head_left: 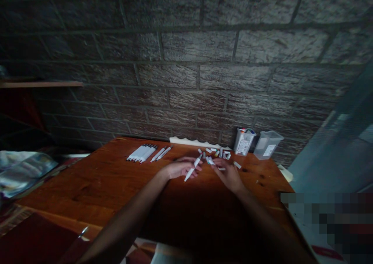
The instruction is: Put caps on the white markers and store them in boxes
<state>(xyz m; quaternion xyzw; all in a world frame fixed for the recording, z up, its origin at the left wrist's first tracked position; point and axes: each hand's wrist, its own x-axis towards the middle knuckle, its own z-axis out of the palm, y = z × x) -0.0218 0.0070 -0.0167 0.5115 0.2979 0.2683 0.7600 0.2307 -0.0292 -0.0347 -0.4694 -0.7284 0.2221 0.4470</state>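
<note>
My left hand (179,169) is closed on a white marker (190,173), held at a slant with one end pointing down toward me. To its right, my right hand (229,174) pinches a small white marker cap (210,161) between its fingertips. The marker and that cap are apart. Just beyond both hands lies a loose scatter of marker caps (221,153), mostly white or grey, some partly hidden by my fingers. One single cap (237,165) rests right of my right hand.
On the wooden table (101,178), a row of white markers (142,153) lies at the back left, with a few more markers (161,154) beside it. A clear container with colourful contents (244,141) and another clear container (267,145) stand back right. A brick wall (180,81) rises behind.
</note>
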